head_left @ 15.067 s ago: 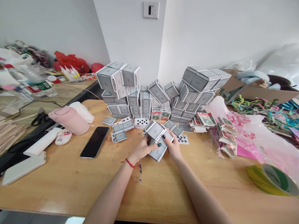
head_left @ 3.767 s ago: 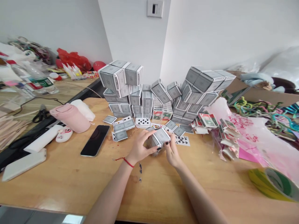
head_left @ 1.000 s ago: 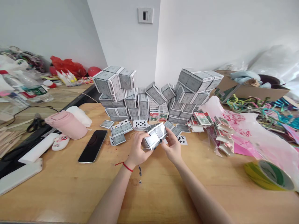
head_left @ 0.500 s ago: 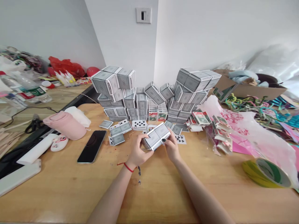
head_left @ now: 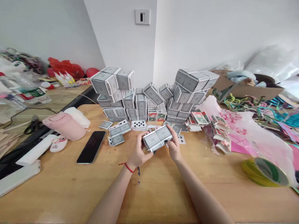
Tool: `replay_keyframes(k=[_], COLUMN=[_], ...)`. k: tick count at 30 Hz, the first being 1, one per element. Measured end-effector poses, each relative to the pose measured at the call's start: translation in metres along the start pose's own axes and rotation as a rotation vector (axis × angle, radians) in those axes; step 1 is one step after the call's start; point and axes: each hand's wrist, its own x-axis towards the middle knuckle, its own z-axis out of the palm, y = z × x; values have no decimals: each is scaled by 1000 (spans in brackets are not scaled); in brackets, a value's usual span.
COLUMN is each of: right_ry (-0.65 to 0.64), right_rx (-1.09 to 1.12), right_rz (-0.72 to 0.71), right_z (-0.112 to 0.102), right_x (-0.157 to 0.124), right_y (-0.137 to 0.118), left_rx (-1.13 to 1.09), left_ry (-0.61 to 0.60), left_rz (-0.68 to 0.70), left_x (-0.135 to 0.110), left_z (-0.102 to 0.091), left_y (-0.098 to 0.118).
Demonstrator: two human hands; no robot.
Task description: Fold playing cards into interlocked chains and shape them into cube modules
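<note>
A person's left hand (head_left: pixel 137 155) and right hand (head_left: pixel 174 150) held a card-covered block (head_left: pixel 157 137) over the desk (head_left: pixel 158 189), in front of the stacked card structure (head_left: pixel 141 104), each grip pinching one end. Adjusting the block's edges appeared to be the step underway; the next move seemed to call for light, even pressure.

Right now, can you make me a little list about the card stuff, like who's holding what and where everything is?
Left hand: holding one end of the card block
Right hand: holding its other end, thumb on the near side
Block's outside: grey patterned card backs
Behind the hands: a left stack and a right stack of similar blocks
Phone: left of the hands, screen dark
Tape roll: right side of the table
Red bracelet: left wrist
</note>
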Motion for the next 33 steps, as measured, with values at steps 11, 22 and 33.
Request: replay_keyframes(k=[11,22,33], right_ry=[-71,-140,-192], right_rx=[-61,7,-7], right_rz=[12,59,-4], right_z=[10,13,6], right_x=[-8,-11,-2], right_y=[-7,-12,-14], left_rx=[287,226,167], left_ry=[222,177,75], left_rz=[77,15,-34], left_x=[2,2,6], left_z=[5,-1,-17], left_y=[-1,-3,0])
